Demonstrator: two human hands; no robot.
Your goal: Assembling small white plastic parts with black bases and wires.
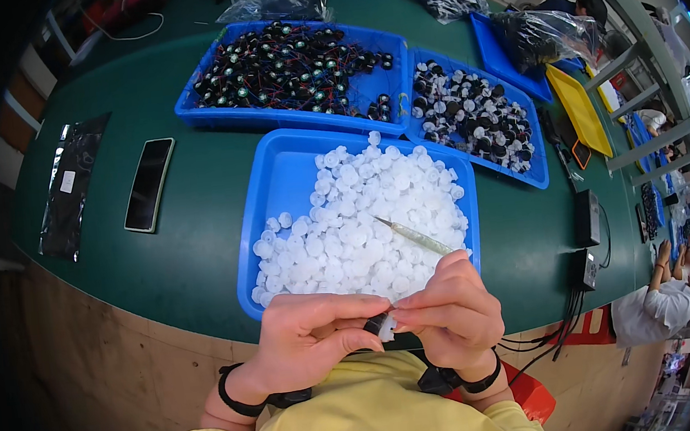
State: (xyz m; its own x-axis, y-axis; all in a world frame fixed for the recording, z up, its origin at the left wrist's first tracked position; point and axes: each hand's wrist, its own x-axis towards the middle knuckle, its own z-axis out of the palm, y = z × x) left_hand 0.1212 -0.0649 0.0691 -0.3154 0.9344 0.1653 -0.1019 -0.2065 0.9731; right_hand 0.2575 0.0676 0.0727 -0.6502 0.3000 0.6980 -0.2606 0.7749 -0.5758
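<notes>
Near the front edge of the table, both hands meet over a small black cylindrical part with a white plastic piece (pixel 384 327) at its end. My left hand (pixel 310 333) is closed, pinching the black part between thumb and fingers. The closed right hand (pixel 454 313) has its fingertips at the white piece. A slim pointed tool (pixel 416 235) with a pale greenish handle sticks out from the right hand, its dark tip to the upper left. Just beyond lies a blue tray (pixel 262 161) heaped with small translucent white plastic caps (pixel 362 222).
Behind stand a blue tray (pixel 188 106) of black wired parts and another blue tray (pixel 540 170) of black-and-white parts. A phone (pixel 149 186) and black plastic bag (pixel 72 190) lie left. Right are a yellow tray (pixel 578 113), black boxes (pixel 586 217) with cables, and a co-worker (pixel 661 307).
</notes>
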